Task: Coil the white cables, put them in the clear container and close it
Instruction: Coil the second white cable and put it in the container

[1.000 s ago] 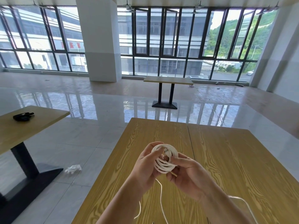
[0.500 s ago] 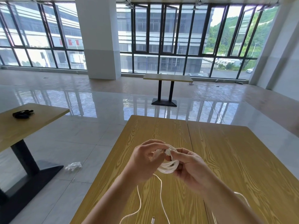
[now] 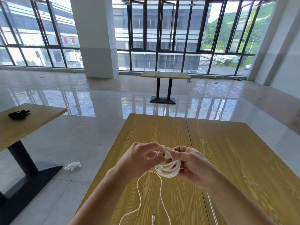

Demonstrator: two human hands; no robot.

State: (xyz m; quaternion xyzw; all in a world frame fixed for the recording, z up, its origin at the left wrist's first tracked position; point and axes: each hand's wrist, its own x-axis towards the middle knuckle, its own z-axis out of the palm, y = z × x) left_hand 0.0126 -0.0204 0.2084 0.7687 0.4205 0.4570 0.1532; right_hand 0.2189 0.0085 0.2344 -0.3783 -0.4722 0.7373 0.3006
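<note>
Our left hand (image 3: 142, 157) pinches the plug while our right hand (image 3: 193, 166) grips the coiled white cable (image 3: 168, 170). A loose white cable (image 3: 160, 192) trails across the wooden table (image 3: 227, 151). Crumpled white scrap (image 3: 72, 165) lies on the floor.

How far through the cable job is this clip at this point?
Early. One white cable coil is mostly wound and held above the wooden table: the right hand grips the loops and the left hand pinches a connector end at the top. A loose white cable trails below, uncoiled. The clear container is not clearly in view, so boxing and closing remain.
</note>
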